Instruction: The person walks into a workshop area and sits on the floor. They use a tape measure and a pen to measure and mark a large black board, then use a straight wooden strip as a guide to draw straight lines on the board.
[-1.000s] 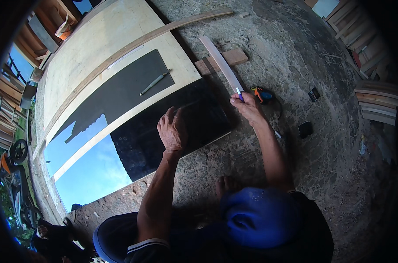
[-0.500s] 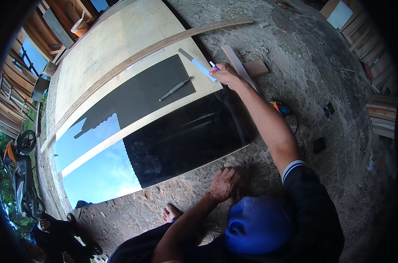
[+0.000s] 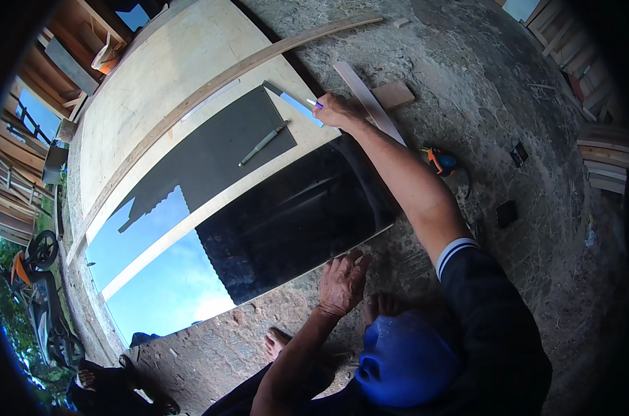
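My right hand [image 3: 337,112] pinches a white-and-purple pen [image 3: 316,104] above the near end of a narrow strip [image 3: 302,107], which looks pale blue along one part and grey at its far end. My left hand [image 3: 342,284] has its fingers stretched out, fingertips at the near edge of a glossy black panel [image 3: 287,215]. That panel mirrors the sky at its left. Beyond it, a dark grey reflective panel [image 3: 217,145] lies on a pale plywood board [image 3: 190,62]. A slim grey-green pen-shaped tool [image 3: 263,144] rests on the grey panel.
A long wooden batten [image 3: 224,90] crosses the plywood. Right of the board lie a pale slat [image 3: 366,100], a wood block [image 3: 393,95] and an orange-and-black tape measure [image 3: 441,161]. A smooth blue shape [image 3: 408,360] covers part of the foreground. A motorbike [image 3: 44,298] stands left.
My left hand has moved up and left to the black panel's near edge, its fingers straightening. My right hand keeps the pen by the strip. The whole view has shifted slightly.
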The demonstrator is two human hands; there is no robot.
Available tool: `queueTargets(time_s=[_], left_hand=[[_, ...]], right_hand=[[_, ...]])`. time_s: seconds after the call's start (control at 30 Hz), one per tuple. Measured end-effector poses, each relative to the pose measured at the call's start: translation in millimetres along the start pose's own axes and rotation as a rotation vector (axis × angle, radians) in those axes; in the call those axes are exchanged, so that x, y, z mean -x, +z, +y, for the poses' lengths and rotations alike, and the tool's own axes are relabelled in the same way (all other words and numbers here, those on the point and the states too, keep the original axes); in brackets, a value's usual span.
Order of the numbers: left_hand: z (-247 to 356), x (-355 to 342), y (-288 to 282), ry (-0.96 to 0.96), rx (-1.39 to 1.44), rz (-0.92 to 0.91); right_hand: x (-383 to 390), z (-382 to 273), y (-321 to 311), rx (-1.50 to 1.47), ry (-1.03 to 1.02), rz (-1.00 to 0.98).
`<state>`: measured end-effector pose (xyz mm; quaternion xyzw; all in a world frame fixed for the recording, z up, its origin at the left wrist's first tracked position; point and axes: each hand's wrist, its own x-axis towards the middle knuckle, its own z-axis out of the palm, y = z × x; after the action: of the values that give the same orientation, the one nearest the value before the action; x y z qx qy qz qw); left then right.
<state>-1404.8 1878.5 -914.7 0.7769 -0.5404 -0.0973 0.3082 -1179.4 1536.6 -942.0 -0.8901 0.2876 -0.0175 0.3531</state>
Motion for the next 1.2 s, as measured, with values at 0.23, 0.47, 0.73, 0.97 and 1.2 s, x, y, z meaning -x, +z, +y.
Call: queueTargets(time_s=[0.23,0.47,0.73,0.97,1.2], left_hand=[[7.1,-4.1,6.9,0.031,0.002,0.021],[-5.7,-21.3,-2.0,0.02,-0.054,0.096],[-19.5,-59.4,-2.8,0.006,-0.101,0.242],[-13.6,-85.0,3.6,-0.014,-0.087,0.294],[-12.9,-87.8,1.7,-0.035,-0.068,0.325]], right_hand=[[58.3,27.8,-42.4,-0.042,-0.11,0.246],[236.7,82.4,-66.4,0.075,-0.013,0.369],[368.6,145.2,-54.8,0.246,0.205,0.417],[376.0,167.6,-54.9,0.354,0.219,0.332],[378.5,122.9,-69.1,0.2,0.075,0.355]])
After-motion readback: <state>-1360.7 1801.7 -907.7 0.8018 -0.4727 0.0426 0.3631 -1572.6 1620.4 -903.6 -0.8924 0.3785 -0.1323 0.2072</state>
